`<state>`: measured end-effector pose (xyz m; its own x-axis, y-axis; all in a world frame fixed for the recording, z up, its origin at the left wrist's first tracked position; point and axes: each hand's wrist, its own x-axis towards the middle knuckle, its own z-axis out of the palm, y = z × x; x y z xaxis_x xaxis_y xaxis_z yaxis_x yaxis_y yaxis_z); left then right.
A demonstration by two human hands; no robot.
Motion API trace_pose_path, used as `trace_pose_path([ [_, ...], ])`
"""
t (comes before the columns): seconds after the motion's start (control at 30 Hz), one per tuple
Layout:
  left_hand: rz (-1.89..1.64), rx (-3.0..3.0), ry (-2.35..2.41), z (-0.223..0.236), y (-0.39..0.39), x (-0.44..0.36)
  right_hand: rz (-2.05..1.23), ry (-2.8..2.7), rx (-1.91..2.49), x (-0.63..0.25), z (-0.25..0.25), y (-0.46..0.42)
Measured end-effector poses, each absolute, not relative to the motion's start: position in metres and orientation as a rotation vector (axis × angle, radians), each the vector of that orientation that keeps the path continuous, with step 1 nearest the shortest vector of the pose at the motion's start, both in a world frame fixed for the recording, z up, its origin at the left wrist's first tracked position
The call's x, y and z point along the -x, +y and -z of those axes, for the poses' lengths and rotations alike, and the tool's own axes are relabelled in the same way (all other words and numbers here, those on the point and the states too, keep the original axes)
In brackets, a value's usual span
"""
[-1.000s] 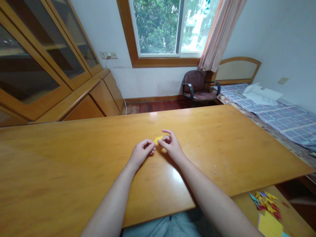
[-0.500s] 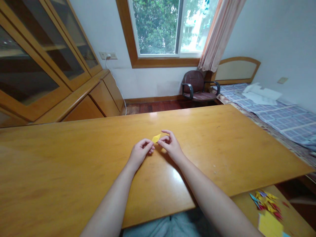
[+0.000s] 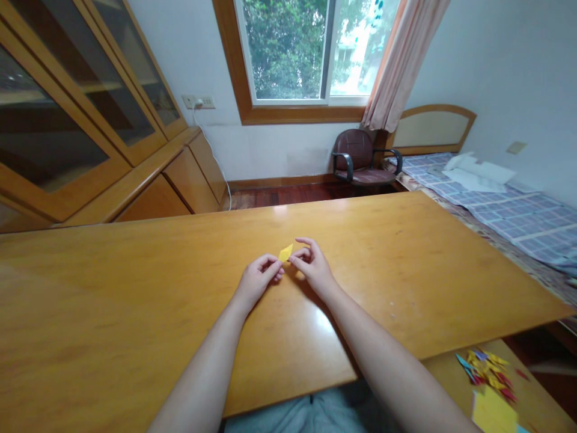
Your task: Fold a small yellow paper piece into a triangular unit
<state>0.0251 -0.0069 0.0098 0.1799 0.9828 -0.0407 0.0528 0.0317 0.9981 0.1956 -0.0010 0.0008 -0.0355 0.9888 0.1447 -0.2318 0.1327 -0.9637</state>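
A small piece of folded yellow paper (image 3: 285, 252), roughly diamond-shaped, is held just above the wooden table (image 3: 135, 300). My left hand (image 3: 261, 275) pinches its lower left corner between thumb and fingers. From the other side, my right hand (image 3: 312, 266) grips the lower right edge with its thumb and a curled finger, while the index finger arches above. The finer folds are too small to make out.
At the lower right, a lower wooden surface carries a pile of small folded papers (image 3: 491, 370) in several colours and a stack of yellow paper sheets (image 3: 493, 412). Beyond the table stand a maroon armchair (image 3: 356, 156), a bed (image 3: 509, 210) and a glass-doored cabinet (image 3: 148, 186).
The left hand and the yellow paper have shifted very slightly to the right. The right hand keeps its pinch, almost unmoved.
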Motion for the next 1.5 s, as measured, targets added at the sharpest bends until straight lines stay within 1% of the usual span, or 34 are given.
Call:
trace_pose_path([
  [0.43,-1.002,-1.324,1.128,-0.0034,-0.0041,-0.0236,-1.241,-1.142,0.894,-0.1957,0.0014,0.0003],
  [1.5,-0.994,-1.309,1.135,-0.0054,-0.0059,-0.0256,-1.22,-1.142,0.923,-0.1958,0.0029,0.0005],
])
